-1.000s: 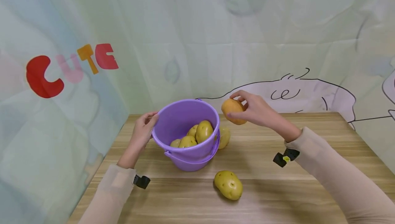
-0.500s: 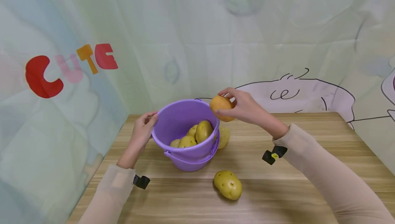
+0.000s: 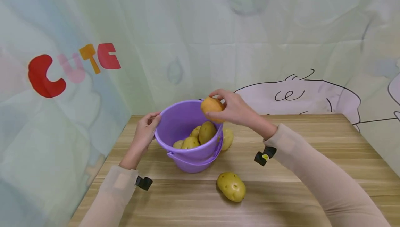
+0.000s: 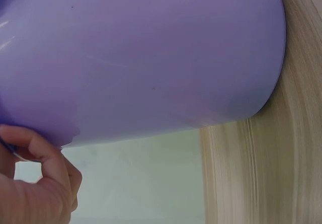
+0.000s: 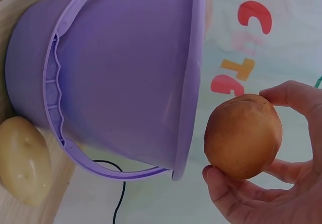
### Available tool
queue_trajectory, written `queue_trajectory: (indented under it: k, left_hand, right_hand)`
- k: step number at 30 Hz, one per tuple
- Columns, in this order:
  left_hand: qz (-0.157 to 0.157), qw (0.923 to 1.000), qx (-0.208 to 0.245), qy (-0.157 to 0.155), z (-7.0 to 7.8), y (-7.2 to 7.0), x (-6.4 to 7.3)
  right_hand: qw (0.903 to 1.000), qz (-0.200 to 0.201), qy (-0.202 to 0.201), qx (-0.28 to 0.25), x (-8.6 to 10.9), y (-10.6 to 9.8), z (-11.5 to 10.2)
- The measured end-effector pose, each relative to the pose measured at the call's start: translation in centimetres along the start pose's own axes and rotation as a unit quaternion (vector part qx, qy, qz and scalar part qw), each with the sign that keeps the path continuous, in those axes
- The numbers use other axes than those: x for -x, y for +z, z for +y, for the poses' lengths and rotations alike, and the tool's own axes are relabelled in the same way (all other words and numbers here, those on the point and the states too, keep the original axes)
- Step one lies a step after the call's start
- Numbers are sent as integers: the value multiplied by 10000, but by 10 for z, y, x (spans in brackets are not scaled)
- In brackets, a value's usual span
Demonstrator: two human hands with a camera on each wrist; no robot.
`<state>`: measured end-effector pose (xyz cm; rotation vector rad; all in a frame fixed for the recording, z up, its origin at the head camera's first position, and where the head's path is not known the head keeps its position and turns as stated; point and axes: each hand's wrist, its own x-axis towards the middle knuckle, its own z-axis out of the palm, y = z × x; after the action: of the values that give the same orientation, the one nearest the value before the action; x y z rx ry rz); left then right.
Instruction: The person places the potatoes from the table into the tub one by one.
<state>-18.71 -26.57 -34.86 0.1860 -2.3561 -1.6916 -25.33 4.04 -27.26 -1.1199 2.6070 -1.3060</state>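
Note:
A purple bucket (image 3: 192, 158) stands on the wooden table with several yellow-green potatoes (image 3: 189, 143) inside. My left hand (image 3: 145, 129) grips the bucket's rim at its left side, thumb over the edge. Above the right part of the rim, my right hand (image 3: 236, 109) holds a rounded orange-brown thing (image 3: 210, 107) between thumb and fingers. In the right wrist view this orange-brown thing (image 5: 243, 136) is smooth, with a crease at one end, and shows just beyond the bucket's rim. The left wrist view is mostly the bucket's outer wall (image 4: 151, 58).
One potato (image 3: 231, 186) lies on the table in front of the bucket, to its right. Another potato (image 3: 228, 139) sits beside the bucket's right wall, partly hidden. The bucket's handle (image 3: 200, 164) hangs down in front. A printed curtain (image 3: 187, 46) rises behind the table.
My right hand has moved left with the orange-brown thing, from right of the bucket to over its rim. The left hand, bucket and potatoes have stayed in place.

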Motion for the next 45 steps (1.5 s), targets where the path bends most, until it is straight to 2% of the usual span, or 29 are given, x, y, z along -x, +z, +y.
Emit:
queue_trajectory:
  k: [11, 17, 23, 30, 34, 45]
  left_hand:
    - [9, 9999, 107, -43, 3, 2, 0]
    - [-25, 10000, 62, -32, 2, 2, 0]
    - [-10, 10000, 63, -4, 0, 2, 1]
    - [57, 9999, 110, -41, 1, 2, 1]
    - [65, 9999, 133, -52, 2, 1, 1]
    - [3, 9997, 222, -102, 4, 1, 1]
  right_hand:
    - [9998, -25, 29, 218, -5, 10, 1]
    - [9999, 16, 19, 128, -1, 9, 2]
    - [9999, 112, -57, -37, 6, 8, 5]
    - [9981, 541, -285, -68, 16, 4, 10]
    - [9971, 700, -280, -81, 22, 1, 11]
    - [9976, 619, -308, -60, 44, -5, 16]
